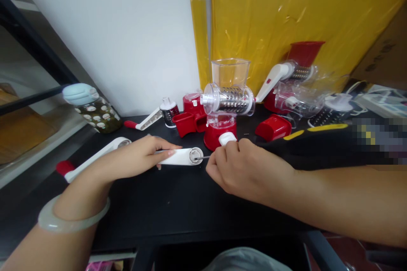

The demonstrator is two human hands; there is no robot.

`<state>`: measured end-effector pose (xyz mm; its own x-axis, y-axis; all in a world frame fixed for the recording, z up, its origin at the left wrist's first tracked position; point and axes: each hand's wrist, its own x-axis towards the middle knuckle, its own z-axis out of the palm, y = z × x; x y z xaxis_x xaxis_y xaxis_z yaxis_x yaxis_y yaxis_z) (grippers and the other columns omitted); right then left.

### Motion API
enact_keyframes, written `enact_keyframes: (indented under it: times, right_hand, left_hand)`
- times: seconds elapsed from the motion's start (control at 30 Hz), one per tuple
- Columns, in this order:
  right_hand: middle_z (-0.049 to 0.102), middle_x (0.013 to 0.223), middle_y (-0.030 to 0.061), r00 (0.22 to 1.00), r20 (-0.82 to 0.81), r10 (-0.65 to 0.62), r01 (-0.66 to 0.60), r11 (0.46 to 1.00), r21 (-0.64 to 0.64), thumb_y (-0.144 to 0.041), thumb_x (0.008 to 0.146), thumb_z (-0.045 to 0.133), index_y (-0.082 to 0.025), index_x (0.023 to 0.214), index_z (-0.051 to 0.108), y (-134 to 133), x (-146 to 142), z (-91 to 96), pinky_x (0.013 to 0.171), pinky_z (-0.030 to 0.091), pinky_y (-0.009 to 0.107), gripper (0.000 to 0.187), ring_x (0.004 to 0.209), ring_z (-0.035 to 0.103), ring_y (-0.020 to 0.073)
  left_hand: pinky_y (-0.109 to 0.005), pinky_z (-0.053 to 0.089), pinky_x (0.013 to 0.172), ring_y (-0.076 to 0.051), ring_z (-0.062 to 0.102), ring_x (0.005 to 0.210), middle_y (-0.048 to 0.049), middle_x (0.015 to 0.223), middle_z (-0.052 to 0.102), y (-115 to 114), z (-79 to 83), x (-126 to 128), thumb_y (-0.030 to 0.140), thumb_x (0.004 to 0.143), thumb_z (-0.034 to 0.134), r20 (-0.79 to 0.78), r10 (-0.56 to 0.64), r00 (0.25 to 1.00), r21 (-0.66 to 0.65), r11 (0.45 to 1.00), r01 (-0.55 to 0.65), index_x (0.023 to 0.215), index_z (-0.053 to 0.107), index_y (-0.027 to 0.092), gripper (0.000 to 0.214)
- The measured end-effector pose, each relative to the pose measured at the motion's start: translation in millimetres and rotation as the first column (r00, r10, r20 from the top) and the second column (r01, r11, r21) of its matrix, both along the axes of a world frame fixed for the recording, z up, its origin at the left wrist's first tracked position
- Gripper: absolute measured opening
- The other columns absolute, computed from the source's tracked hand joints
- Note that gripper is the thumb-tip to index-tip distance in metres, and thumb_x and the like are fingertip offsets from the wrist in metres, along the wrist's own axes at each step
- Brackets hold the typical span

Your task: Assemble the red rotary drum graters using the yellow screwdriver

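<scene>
My left hand (143, 156) is closed on a white crank handle (178, 156), thumb and fingers gripping its arm. The handle's round socket end points right, with its hollow facing me. In my closed right hand (241, 161) is a thin metal rod-like tool (203, 158), its tip at the socket; the fingers hide the rest, so its exact kind cannot be told. Just behind stands a rotary grater (230, 99) with a clear hopper, a metal drum and a red base. A second crank handle (92, 159), white with a red knob, lies left of my left hand.
A blue-lidded bottle (95, 108) stands at the left. Behind my hands are a small crank (148, 119), a grater drum (169, 112) and red parts (187, 123). At right are another grater (286, 80), a red pusher (274, 127) and a black-and-yellow item (318, 139).
</scene>
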<state>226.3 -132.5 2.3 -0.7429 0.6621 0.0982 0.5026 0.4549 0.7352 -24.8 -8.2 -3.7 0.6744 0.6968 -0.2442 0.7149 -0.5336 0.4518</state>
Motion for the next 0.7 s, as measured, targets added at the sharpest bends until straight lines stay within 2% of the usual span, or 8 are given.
enact_keyframes:
  times: [0.4, 0.7]
  right_hand:
    - [0.066, 0.073, 0.0071, 0.999, -0.03, 0.039, -0.038, 0.998, 0.047, -0.008, 0.091, 0.04, -0.014, 0.09, 0.06, -0.7, 0.9, -4.8, 0.046, 0.027, 0.031, 0.022, 0.054, 0.056, 0.0172]
    - [0.063, 0.069, 0.0056, 0.995, -0.082, -0.048, 0.046, 0.999, -0.026, -0.007, 0.091, 0.043, -0.015, 0.093, 0.061, 0.3, 3.1, 3.5, 0.046, 0.018, 0.028, 0.02, 0.053, 0.051, 0.0142]
  left_hand:
    - [-0.025, 0.049, 0.069, -0.018, 0.065, 0.079, -0.0009, 0.1, 0.075, 1.3, -0.7, -2.2, 0.051, 0.096, 0.049, -0.01, -0.003, 1.0, -0.003, 1.0, 0.003, 0.128, 0.066, 0.03, 0.043]
    - [-0.025, 0.049, 0.067, -0.018, 0.065, 0.077, -0.0012, 0.098, 0.075, -0.5, 0.1, -1.8, 0.052, 0.095, 0.049, -0.009, 0.013, 1.0, -0.007, 1.0, -0.013, 0.128, 0.066, 0.029, 0.043]
